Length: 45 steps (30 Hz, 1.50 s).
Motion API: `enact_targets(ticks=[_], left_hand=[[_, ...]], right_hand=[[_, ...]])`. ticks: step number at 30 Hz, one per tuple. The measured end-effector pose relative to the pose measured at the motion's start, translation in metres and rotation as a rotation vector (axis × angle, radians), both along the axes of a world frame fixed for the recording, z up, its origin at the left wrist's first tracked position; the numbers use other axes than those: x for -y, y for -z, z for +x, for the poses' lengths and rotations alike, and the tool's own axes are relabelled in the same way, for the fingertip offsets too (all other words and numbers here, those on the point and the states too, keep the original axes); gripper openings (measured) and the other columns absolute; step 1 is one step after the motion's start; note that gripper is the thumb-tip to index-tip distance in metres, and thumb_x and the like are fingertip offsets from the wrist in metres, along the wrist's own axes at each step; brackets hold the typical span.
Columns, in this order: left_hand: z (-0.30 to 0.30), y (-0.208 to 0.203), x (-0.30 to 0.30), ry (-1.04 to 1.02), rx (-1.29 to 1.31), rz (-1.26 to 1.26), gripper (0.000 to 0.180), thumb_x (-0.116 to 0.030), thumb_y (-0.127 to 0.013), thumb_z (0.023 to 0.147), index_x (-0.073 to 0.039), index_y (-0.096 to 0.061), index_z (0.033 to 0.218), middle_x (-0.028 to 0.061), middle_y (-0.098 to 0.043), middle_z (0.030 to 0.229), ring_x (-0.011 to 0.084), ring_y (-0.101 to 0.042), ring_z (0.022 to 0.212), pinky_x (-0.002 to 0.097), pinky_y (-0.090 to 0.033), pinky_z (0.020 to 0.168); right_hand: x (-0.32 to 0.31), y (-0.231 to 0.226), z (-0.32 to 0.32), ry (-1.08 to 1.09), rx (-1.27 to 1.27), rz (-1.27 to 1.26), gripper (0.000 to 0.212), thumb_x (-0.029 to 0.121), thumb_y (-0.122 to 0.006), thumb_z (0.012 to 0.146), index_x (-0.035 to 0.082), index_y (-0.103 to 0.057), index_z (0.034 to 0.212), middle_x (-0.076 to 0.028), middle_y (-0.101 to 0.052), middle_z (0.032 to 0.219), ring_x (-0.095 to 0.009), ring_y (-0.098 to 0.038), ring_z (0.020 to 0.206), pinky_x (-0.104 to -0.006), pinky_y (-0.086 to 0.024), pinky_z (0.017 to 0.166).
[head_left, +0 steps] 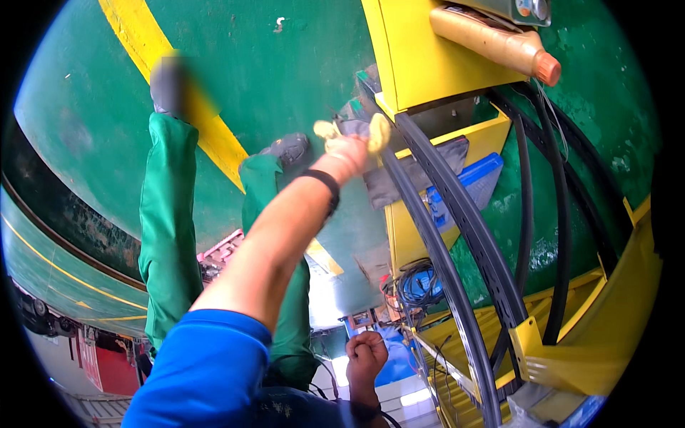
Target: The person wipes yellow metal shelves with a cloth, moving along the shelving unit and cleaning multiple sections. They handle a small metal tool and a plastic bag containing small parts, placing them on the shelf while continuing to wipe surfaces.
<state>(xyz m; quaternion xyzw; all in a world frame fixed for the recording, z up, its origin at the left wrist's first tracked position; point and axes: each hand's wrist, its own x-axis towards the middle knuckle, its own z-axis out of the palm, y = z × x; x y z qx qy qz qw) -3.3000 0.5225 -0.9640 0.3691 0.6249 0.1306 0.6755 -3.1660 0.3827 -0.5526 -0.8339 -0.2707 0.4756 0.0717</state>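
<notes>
My left arm, in a blue sleeve with a black wristband, reaches far forward beside a yellow metal frame with dark rails. The left hand (pixel 347 157) is closed around a soft grey and yellow cloth (pixel 379 133), blurred by motion; it may be a glove. The cloth is at the near side of a black slotted rail (pixel 457 192); whether it touches the rail I cannot tell. Close to my body, my right hand (pixel 367 352) is curled into a fist, with nothing showing in it.
On the yellow box (pixel 410 60) at the frame's far end lies a tan bottle (pixel 492 39) with an orange cap. A blue plastic tray (pixel 474 185) and coiled black cable (pixel 417 285) are past the rails. My green-trousered legs stand on the green floor (pixel 235 57), by a yellow stripe.
</notes>
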Motion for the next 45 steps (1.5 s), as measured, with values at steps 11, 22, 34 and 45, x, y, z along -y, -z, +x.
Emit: enact_targets(ticks=[11,22,34,45], left_hand=[[-0.161,-0.206,0.151,-1.166,0.586,-0.567,0.028,-0.016,-0.054,0.088,0.003,-0.066,0.105,0.0112,-0.069,0.090,0.0249,-0.066,0.078,0.0366,-0.052,0.064],[-0.330,-0.488,0.154,-1.173,1.192,-0.036,0.042,-0.018,-0.056,0.089,0.000,-0.059,0.128,0.0111,-0.068,0.111,0.0219,-0.062,0.090,0.0355,-0.049,0.072],[-0.519,-0.605,0.224,-0.841,-0.192,0.198,0.029,-0.014,-0.055,0.098,-0.002,-0.067,0.121,0.0119,-0.075,0.103,0.0190,-0.070,0.097,0.0344,-0.054,0.092],[-0.590,-0.680,0.248,-1.113,-0.185,0.410,0.031,-0.015,-0.057,0.099,0.000,-0.067,0.124,0.0069,-0.074,0.108,0.0133,-0.067,0.102,0.0312,-0.053,0.094]], right_hand=[[-0.027,-0.079,-0.063,-0.254,-0.272,-0.072,0.018,-0.009,-0.045,0.091,-0.001,-0.060,0.094,-0.006,-0.063,0.080,-0.006,-0.048,0.063,-0.0203,-0.036,0.057],[-0.061,-0.194,-0.190,-0.837,-0.270,0.198,0.018,0.008,-0.055,0.104,-0.002,-0.067,0.113,-0.005,-0.071,0.081,-0.009,-0.065,0.075,-0.0251,-0.052,0.069],[-0.081,-0.310,-0.337,-1.034,-0.390,0.605,0.023,0.010,-0.060,0.103,0.000,-0.068,0.121,-0.006,-0.071,0.075,-0.011,-0.068,0.065,-0.0273,-0.053,0.060],[-0.107,-0.364,-0.410,-1.074,-0.379,0.734,0.025,0.012,-0.060,0.101,0.004,-0.064,0.124,-0.009,-0.072,0.073,-0.014,-0.068,0.065,-0.0309,-0.053,0.063]])
